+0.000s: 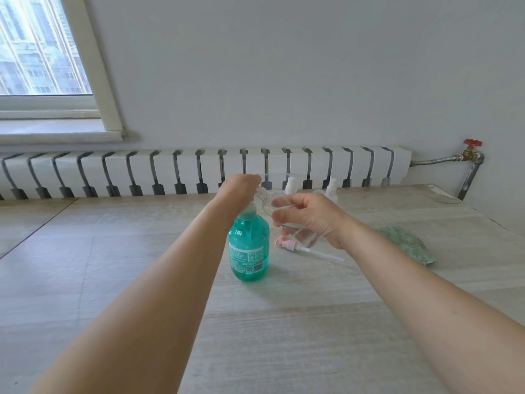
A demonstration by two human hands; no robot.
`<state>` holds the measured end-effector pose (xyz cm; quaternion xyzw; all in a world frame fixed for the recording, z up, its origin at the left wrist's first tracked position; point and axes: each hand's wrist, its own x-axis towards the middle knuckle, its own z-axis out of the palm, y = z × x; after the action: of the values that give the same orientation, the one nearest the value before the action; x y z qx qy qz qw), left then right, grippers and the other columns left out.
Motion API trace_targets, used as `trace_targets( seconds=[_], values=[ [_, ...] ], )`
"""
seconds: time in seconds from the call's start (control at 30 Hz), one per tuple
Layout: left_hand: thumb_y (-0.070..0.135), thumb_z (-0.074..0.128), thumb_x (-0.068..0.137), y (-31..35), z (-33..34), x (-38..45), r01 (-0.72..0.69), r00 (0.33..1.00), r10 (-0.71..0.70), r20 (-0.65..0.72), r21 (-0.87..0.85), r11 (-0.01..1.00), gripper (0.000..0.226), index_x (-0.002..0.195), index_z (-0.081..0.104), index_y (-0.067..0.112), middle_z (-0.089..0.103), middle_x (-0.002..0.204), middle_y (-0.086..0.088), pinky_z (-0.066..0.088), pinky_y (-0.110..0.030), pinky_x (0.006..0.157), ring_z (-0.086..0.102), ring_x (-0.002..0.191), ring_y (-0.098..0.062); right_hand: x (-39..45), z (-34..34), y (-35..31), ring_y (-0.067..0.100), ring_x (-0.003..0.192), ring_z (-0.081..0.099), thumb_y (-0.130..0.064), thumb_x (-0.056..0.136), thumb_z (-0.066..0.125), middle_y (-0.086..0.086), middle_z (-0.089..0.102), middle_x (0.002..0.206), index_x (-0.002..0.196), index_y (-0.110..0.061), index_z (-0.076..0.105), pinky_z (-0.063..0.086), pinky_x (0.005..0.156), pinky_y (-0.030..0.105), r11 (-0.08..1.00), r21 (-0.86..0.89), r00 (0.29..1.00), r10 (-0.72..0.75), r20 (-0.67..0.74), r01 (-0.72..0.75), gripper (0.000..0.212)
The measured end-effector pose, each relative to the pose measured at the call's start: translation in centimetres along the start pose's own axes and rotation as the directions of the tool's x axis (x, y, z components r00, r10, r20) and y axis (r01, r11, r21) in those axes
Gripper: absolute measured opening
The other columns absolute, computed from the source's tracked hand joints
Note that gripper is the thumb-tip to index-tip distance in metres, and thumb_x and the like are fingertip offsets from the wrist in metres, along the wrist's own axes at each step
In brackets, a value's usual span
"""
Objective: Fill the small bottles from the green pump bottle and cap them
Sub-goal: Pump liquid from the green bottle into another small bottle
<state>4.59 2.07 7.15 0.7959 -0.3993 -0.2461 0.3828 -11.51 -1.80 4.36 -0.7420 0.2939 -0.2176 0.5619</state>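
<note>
The green pump bottle (249, 245) stands upright mid-table. My left hand (238, 190) rests on top of its pump head, which the hand hides. My right hand (309, 217) grips a small clear bottle (272, 201), tilted with its open neck up against the pump spout under my left hand. A pink-and-white pump cap with a long dip tube (301, 248) lies on the table just right of the green bottle. Two small white-capped bottles (291, 185) (331, 189) stand at the far edge, behind my right hand.
A green cloth (406, 244) lies on the table (284, 322) to the right. A white radiator (199, 172) runs along the wall behind, with a pipe and red valve (472, 143) at far right. A window is at upper left.
</note>
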Motion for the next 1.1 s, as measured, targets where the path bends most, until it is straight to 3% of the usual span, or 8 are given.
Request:
trace_targets(
  seconds=[0.13, 0.27, 0.47, 0.6, 0.67, 0.8, 1.0, 1.1],
  values=[
    [0.026, 0.039, 0.096, 0.3, 0.2, 0.5, 0.028, 0.999, -0.026, 0.036, -0.038, 0.999, 0.023, 0.099, 0.057, 0.012, 0.055, 0.093, -0.003, 0.037, -0.021, 0.059, 0.049, 0.083, -0.017, 0.0, 0.0, 0.3, 0.013, 0.071, 0.071, -0.039, 0.058, 0.078, 0.000, 0.073, 0.094, 0.112, -0.025, 0.063, 0.051, 0.056, 0.019, 1.000, 0.005, 1.000, 0.009, 0.012, -0.009, 0.058],
    [0.022, 0.039, 0.095, 0.2, 0.4, 0.3, 0.088, 0.996, -0.090, 0.018, 0.077, 0.993, 0.028, 0.112, 0.059, 0.013, 0.051, 0.083, -0.002, 0.043, -0.022, 0.064, 0.047, 0.070, -0.013, 0.1, -0.1, 0.6, 0.013, 0.075, 0.071, -0.037, 0.065, 0.078, 0.000, 0.071, 0.098, 0.118, -0.022, 0.062, 0.052, 0.067, 0.021, 1.000, -0.025, 1.000, 0.007, 0.013, -0.007, 0.057],
    [0.021, 0.046, 0.091, -0.5, 0.8, 0.6, 0.016, 1.000, -0.016, 0.012, 0.021, 1.000, 0.020, 0.101, 0.061, 0.014, 0.051, 0.093, -0.001, 0.040, -0.028, 0.072, 0.047, 0.084, -0.017, 0.2, -0.2, 0.7, 0.011, 0.082, 0.070, -0.038, 0.067, 0.077, -0.003, 0.069, 0.105, 0.114, -0.026, 0.063, 0.051, 0.073, 0.021, 0.998, -0.068, 1.000, 0.013, 0.022, -0.012, 0.050],
    [0.022, 0.040, 0.094, 0.0, 0.8, 0.3, 0.110, 0.994, -0.111, 0.015, 0.064, 0.992, 0.029, 0.113, 0.060, 0.014, 0.049, 0.080, 0.000, 0.040, -0.023, 0.058, 0.046, 0.069, -0.014, 0.1, -0.1, 0.7, 0.011, 0.088, 0.068, -0.036, 0.071, 0.076, -0.005, 0.067, 0.110, 0.111, -0.027, 0.063, 0.051, 0.075, 0.022, 0.997, -0.081, 1.000, 0.015, 0.023, -0.013, 0.043],
    [0.025, 0.040, 0.095, 0.0, 0.7, 0.4, 0.123, 0.992, -0.123, 0.011, 0.020, 0.992, 0.028, 0.111, 0.059, 0.013, 0.051, 0.084, -0.002, 0.041, -0.022, 0.065, 0.047, 0.072, -0.013, 0.0, -0.1, 0.5, 0.012, 0.086, 0.068, -0.037, 0.068, 0.077, -0.002, 0.068, 0.109, 0.110, -0.028, 0.063, 0.052, 0.082, 0.027, 0.998, -0.068, 1.000, 0.014, 0.019, -0.013, 0.045],
    [0.032, 0.042, 0.094, -0.8, 0.7, 0.4, 0.082, 0.996, -0.083, -0.025, -0.051, 0.995, 0.023, 0.089, 0.055, 0.013, 0.052, 0.083, -0.002, 0.043, -0.028, 0.076, 0.049, 0.082, -0.015, -0.1, -0.2, 0.4, 0.012, 0.087, 0.067, -0.035, 0.071, 0.077, -0.002, 0.068, 0.109, 0.111, -0.028, 0.063, 0.052, 0.081, 0.028, 0.997, -0.077, 1.000, 0.014, 0.013, -0.013, 0.044],
    [0.029, 0.039, 0.096, -0.1, -0.2, 0.9, -0.073, 0.997, 0.073, -0.019, 0.012, 0.997, 0.031, 0.107, 0.059, 0.009, 0.051, 0.098, -0.005, 0.042, -0.035, 0.088, 0.047, 0.090, -0.019, 0.0, -0.3, 0.0, 0.010, 0.070, 0.070, -0.037, 0.065, 0.078, -0.001, 0.071, 0.099, 0.118, -0.022, 0.062, 0.051, 0.054, 0.016, 0.999, -0.045, 1.000, 0.005, -0.013, -0.006, 0.057],
    [0.033, 0.040, 0.096, 0.1, 0.0, 0.9, 0.010, 1.000, -0.010, -0.022, 0.022, 1.000, 0.030, 0.094, 0.058, 0.009, 0.054, 0.093, -0.003, 0.044, -0.030, 0.078, 0.049, 0.077, -0.016, 0.1, -0.3, -0.3, 0.010, 0.071, 0.070, -0.033, 0.070, 0.078, -0.003, 0.070, 0.098, 0.118, -0.022, 0.062, 0.051, 0.055, 0.018, 0.998, -0.070, 1.000, 0.002, -0.013, -0.003, 0.052]
  ],
)
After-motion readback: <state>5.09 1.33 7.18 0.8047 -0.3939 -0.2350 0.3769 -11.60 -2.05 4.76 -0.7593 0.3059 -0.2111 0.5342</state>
